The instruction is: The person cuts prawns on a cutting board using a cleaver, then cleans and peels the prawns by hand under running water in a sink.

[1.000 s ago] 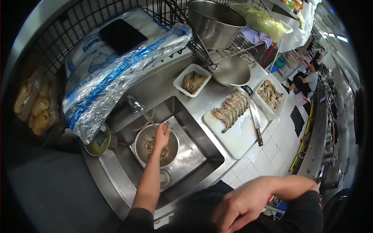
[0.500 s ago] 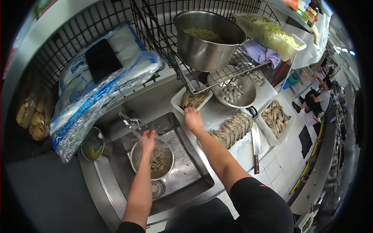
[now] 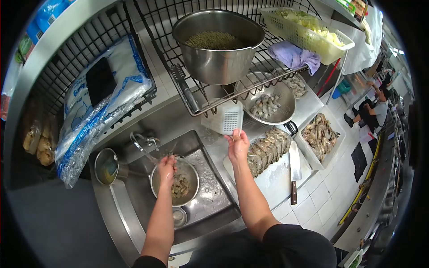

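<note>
My left hand (image 3: 167, 169) is closed under the tap (image 3: 142, 145), over a metal pot (image 3: 197, 185) in the sink (image 3: 212, 196). Whatever its fingers hold is hidden. Small shrimp pieces (image 3: 180, 186) lie in the pot's water. With its fingertips, my right hand (image 3: 238, 145) grips the near edge of a white plastic basket (image 3: 232, 118), tilted so its slotted side faces me. The inside of the basket is hidden. Beside that hand, rows of whole shrimp (image 3: 269, 152) lie on a white cutting board (image 3: 272, 187).
A knife (image 3: 294, 172) lies along the board. Behind stand a colander (image 3: 286, 105) with peeled shrimp and a tub (image 3: 342, 136) of more shrimp. Overhead, the wire rack (image 3: 210, 108) carries a large pot (image 3: 219, 64) and a vegetable basket (image 3: 308, 40). A person (image 3: 377, 109) sits far right.
The white basket, earlier lying flat with shrimp-like contents showing, is now tilted up in my right hand. My right hand has shifted right and down. My left hand stays over the pot.
</note>
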{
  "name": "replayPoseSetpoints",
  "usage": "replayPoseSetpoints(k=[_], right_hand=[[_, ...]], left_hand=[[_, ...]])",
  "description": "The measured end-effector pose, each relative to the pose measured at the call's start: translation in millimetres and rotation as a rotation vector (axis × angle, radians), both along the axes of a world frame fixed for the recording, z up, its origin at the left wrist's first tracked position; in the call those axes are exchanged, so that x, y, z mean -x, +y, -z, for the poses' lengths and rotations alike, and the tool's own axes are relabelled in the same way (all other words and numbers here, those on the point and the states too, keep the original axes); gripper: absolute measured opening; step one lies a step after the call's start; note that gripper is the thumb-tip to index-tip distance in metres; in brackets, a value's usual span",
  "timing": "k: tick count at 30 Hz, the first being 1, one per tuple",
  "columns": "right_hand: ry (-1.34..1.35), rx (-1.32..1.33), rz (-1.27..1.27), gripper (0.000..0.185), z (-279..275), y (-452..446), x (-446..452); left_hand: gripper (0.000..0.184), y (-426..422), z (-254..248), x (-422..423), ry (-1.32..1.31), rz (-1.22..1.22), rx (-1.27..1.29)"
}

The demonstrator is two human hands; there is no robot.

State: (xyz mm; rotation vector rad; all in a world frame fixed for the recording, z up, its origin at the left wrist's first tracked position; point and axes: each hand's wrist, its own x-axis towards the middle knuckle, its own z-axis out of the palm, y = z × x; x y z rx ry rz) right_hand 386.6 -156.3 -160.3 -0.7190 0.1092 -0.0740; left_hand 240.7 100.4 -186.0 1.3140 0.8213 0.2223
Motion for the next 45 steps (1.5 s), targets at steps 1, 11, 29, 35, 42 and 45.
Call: replayPoseSetpoints(k=[1, 11, 29, 35, 42, 45], right_hand=[[0.069, -0.076, 0.027, 0.010, 4, -4, -5], [0.052, -0.255, 0.049, 0.016, -10, -33, -39], [-0.588, 2.049, -0.130, 0.043, -38, -42, 52], [-0.760, 1.679, -0.520, 0.054, -68, 54, 95], [-0.532, 1.076, -0.789, 0.027, -33, 166, 96], [-0.409, 1.012, -0.907, 0.025, -40, 172, 97]], left_hand=[[0.028, 1, -1, 0, -0.001, 0.001, -0.003], [0.024, 18, -5, 7, -0.090, -0.148, 0.545], [0.030, 28, -24, -11, -0.244, -0.102, 0.722], [0.028, 14, -42, 8, -0.507, -0.108, 0.788], [0.030, 32, -29, 12, -0.559, -0.074, 0.911], [0.028, 37, -36, 17, -0.533, -0.086, 0.819]])
